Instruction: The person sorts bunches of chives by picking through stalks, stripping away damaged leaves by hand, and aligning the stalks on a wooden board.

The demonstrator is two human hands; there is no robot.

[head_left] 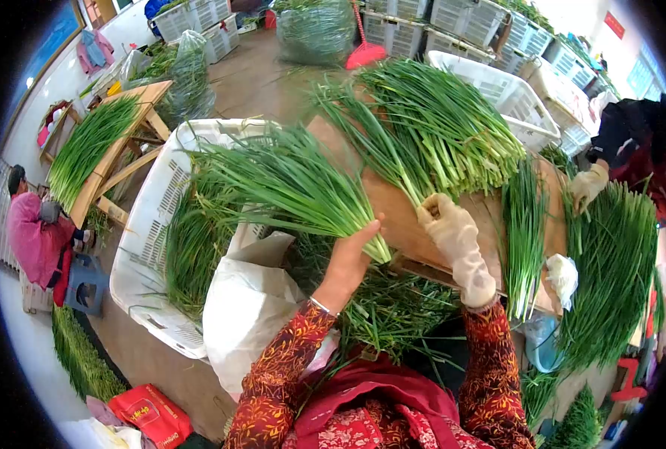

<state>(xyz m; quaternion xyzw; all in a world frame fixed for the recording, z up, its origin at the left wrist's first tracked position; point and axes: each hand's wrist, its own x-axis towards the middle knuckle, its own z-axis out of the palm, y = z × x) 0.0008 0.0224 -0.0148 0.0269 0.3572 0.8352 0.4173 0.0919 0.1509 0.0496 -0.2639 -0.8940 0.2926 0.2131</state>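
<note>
My bare left hand (346, 260) is closed round the white stem ends of a loose bunch of garlic chives (295, 183), whose leaves fan out to the upper left. A pale glove covers my right hand (452, 232), which pinches the base of a few chive stalks (385, 153) at the board's near edge. Just beyond it, a large heap of chives (452, 127) lies on the wooden board (400, 209), stem ends towards me. To the right of my glove lies a narrower row of chives (524, 232).
At left stands a white plastic crate (142, 254) holding loose chives, with a white bag (247, 314) at its side. Chive scraps (400, 314) lie below my hands. A co-worker's gloved hand (589, 185) is at right. Another person (37, 232) sits far left by a slanted wooden table (101, 161).
</note>
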